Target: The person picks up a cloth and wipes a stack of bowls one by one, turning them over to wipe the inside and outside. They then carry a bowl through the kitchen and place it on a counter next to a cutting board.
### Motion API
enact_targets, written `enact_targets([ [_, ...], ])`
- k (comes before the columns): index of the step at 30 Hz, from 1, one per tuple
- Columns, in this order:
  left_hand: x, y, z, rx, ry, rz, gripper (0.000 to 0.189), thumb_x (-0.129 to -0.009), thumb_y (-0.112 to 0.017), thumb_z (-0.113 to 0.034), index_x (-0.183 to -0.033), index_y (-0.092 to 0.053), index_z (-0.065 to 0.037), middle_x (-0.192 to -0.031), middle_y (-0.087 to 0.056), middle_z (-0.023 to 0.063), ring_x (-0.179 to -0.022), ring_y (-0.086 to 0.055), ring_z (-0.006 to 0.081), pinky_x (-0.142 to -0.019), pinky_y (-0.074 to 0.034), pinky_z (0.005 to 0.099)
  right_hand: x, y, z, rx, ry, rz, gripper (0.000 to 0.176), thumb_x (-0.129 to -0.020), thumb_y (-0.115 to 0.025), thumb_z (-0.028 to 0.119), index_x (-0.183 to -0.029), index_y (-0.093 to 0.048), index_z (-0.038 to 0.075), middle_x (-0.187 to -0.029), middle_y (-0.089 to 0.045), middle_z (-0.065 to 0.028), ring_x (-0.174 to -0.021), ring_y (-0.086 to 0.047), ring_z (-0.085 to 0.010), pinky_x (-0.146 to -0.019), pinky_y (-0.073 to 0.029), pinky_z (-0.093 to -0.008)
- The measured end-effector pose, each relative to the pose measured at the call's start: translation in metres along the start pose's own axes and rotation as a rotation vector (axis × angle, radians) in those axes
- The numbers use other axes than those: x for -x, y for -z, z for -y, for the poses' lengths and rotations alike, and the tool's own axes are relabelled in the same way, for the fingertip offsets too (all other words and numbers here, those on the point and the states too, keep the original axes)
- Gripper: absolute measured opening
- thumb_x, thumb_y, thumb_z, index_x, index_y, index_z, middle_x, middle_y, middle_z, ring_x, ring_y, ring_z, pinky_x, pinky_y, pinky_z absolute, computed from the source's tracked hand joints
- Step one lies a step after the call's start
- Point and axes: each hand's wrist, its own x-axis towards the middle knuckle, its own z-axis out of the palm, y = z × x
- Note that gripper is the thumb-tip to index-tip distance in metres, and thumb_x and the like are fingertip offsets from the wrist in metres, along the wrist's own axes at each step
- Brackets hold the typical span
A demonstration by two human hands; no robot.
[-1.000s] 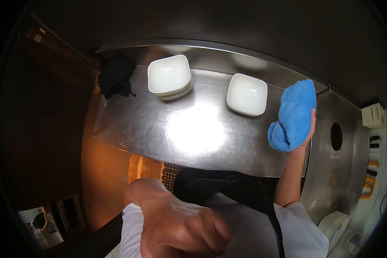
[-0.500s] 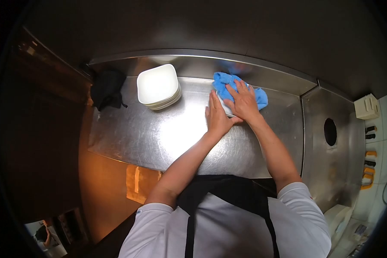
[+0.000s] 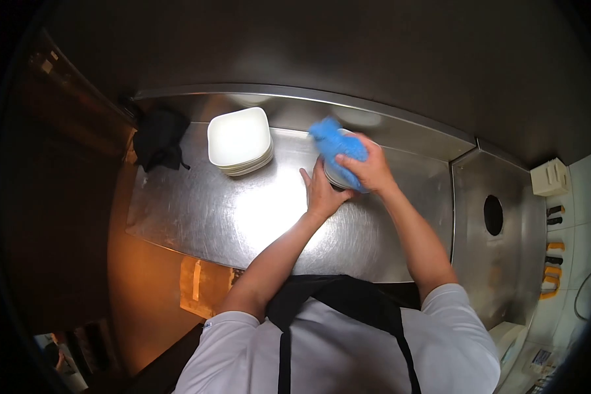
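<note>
2 hands on a white plate (image 3: 331, 176), upper middle of the frame.
The left hand (image 3: 322, 192) cups the plate's near-left edge; the right hand (image 3: 373, 168) is closed around a blue cloth (image 3: 335, 146) pressed onto it. A plate stack (image 3: 238, 140) sits on the steel counter (image 3: 197, 203), upper left.

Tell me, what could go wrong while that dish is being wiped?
The white dish is gripped only at its edge by the left hand while the right hand presses the blue cloth on it; it might slip and chip on the steel counter. A wide left elbow could also nudge the stack of dishes nearby.
</note>
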Motion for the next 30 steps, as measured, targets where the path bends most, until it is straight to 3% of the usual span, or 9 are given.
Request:
enact_targets([
  [3,0.005,0.002,-0.006,0.071,-0.009,-0.090,0.129,-0.058,-0.086,-0.060,-0.150,-0.018,0.001,-0.149,-0.040,0.0205,-0.140,-0.039,0.0347,-0.114,-0.003,0.0710,-0.016,0.017,-0.012,0.587,0.379,-0.255,0.065,-0.077,-0.082,0.030,-0.134,-0.058,0.011,-0.128,-0.063,-0.0166,-0.119,-0.059,-0.0373,-0.104,-0.043,-0.0441],
  [6,0.004,0.002,-0.006,0.046,-0.003,-0.091,0.130,-0.058,-0.086,-0.059,-0.150,-0.017,0.001,-0.150,-0.039,0.0213,-0.141,-0.038,0.0348,-0.114,-0.002,0.0710,-0.013,0.005,-0.045,0.953,0.272,-0.067,0.080,-0.079,-0.078,0.037,-0.147,-0.044,0.014,-0.147,-0.046,-0.0198,-0.139,-0.041,-0.0381,-0.113,-0.031,-0.0543],
  [7,0.002,0.002,-0.005,0.049,-0.008,-0.079,0.129,-0.060,-0.086,-0.058,-0.150,-0.016,0.001,-0.150,-0.039,0.0214,-0.141,-0.038,0.0348,-0.114,-0.002,0.0708,-0.004,-0.004,-0.050,1.106,0.188,0.105,0.084,-0.087,-0.065,0.048,-0.155,-0.031,0.014,-0.159,-0.027,-0.0225,-0.149,-0.022,-0.0382,-0.117,-0.018,-0.0595],
  [10,0.008,0.000,-0.001,0.054,0.016,-0.047,0.125,-0.064,-0.086,-0.053,-0.151,-0.015,0.002,-0.151,-0.038,0.0218,-0.141,-0.038,0.0348,-0.114,-0.001,0.0703,-0.007,-0.013,-0.064,0.995,0.119,0.098,0.087,-0.090,-0.055,0.059,-0.156,-0.028,0.010,-0.159,-0.024,-0.0262,-0.149,-0.020,-0.0404,-0.117,-0.018,-0.0584],
  [14,0.000,-0.005,-0.004,0.013,-0.004,-0.074,0.119,-0.068,-0.084,-0.048,-0.152,-0.014,0.001,-0.151,-0.038,0.0222,-0.141,-0.038,0.0350,-0.114,0.000,0.0700,-0.003,-0.011,-0.053,0.822,0.026,0.235,0.102,-0.082,-0.057,0.070,-0.155,-0.027,0.005,-0.154,-0.033,-0.0305,-0.144,-0.032,-0.0439,-0.116,-0.025,-0.0545],
  [20,0.000,-0.010,0.003,-0.066,-0.010,-0.050,0.119,-0.068,-0.083,-0.049,-0.151,-0.015,0.002,-0.152,-0.036,0.0224,-0.142,-0.037,0.0353,-0.115,0.001,0.0698,0.000,-0.015,-0.003,0.499,-0.203,0.257,0.082,-0.080,-0.074,0.052,-0.137,-0.051,-0.003,-0.126,-0.062,-0.0290,-0.113,-0.062,-0.0424,-0.099,-0.048,-0.0420],
  [23,0.001,-0.007,0.001,-0.012,0.014,-0.016,0.124,-0.066,-0.083,-0.056,-0.150,-0.015,0.004,-0.152,-0.035,0.0228,-0.143,-0.034,0.0351,-0.114,0.001,0.0700,-0.009,-0.005,-0.035,-0.325,-0.177,0.108,0.058,-0.080,-0.078,0.034,-0.123,-0.061,-0.002,-0.103,-0.070,-0.0227,-0.092,-0.068,-0.0393,-0.087,-0.053,-0.0420],
  [26,0.001,0.000,-0.003,0.008,0.016,-0.030,0.130,-0.062,-0.082,-0.063,-0.150,-0.014,0.004,-0.152,-0.035,0.0230,-0.144,-0.033,0.0348,-0.114,0.000,0.0705,-0.015,0.013,0.005,-0.289,0.008,-0.276,0.051,-0.079,-0.079,0.027,-0.120,-0.064,0.002,-0.109,-0.069,-0.0196,-0.097,-0.066,-0.0356,-0.089,-0.052,-0.0398],
  [30,0.003,0.001,-0.008,-0.018,0.000,-0.073,0.135,-0.059,-0.082,-0.067,-0.151,-0.013,0.004,-0.152,-0.035,0.0226,-0.144,-0.032,0.0350,-0.113,-0.001,0.0711,-0.017,0.036,-0.021,0.793,0.472,-0.203,0.066,-0.078,-0.079,0.034,-0.134,-0.058,0.006,-0.128,-0.061,-0.0204,-0.119,-0.057,-0.0390,-0.100,-0.045,-0.0484],
])
